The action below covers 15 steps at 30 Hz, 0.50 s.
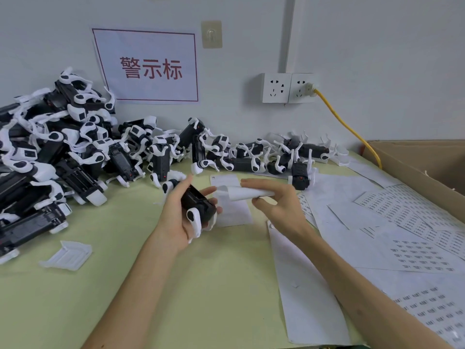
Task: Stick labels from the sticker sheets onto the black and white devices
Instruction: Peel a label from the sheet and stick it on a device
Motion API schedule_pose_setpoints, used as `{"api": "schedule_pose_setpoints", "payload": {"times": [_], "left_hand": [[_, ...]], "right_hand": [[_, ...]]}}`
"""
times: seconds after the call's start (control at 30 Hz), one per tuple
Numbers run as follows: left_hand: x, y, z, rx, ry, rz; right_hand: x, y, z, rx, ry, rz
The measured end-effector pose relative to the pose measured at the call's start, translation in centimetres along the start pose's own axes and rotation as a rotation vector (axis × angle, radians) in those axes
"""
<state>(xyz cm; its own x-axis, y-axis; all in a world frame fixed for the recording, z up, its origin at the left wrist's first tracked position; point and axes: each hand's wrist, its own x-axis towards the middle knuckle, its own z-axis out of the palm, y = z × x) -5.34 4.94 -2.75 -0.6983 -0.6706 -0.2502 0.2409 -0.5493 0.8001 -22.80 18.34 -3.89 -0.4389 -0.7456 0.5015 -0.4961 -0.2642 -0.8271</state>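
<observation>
Above the pale green worktop (pixel 176 285), the left hand (pixel 173 215) is wrapped around a black and white device (pixel 201 207). The right hand (pixel 279 200) pinches a curled sticker sheet (pixel 239 192) just beside it, so the hands are near each other but apart. The device looks like light, hard plastic with thin white arms that could snag or snap, so the solid black body seems the safer hold. The sheet is thin and floppy and probably best held by an edge. More devices lie in a pile (pixel 63 152) at left, and further sheets (pixel 415 250) lie at right.
</observation>
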Motion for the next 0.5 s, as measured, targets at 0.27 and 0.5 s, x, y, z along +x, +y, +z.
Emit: {"api": "schedule_pose_setpoints", "payload": {"times": [0.27,0.5], "left_hand": [[-1.0,-0.6,1.3,-0.022,-0.188,0.022],[-1.2,-1.0,1.4,0.077,-0.204,0.156]], "right_hand": [[-0.2,0.1,0.2,0.038,-0.027,-0.025],[-0.3,-0.2,-0.2,-0.141,-0.08,-0.086]]}}
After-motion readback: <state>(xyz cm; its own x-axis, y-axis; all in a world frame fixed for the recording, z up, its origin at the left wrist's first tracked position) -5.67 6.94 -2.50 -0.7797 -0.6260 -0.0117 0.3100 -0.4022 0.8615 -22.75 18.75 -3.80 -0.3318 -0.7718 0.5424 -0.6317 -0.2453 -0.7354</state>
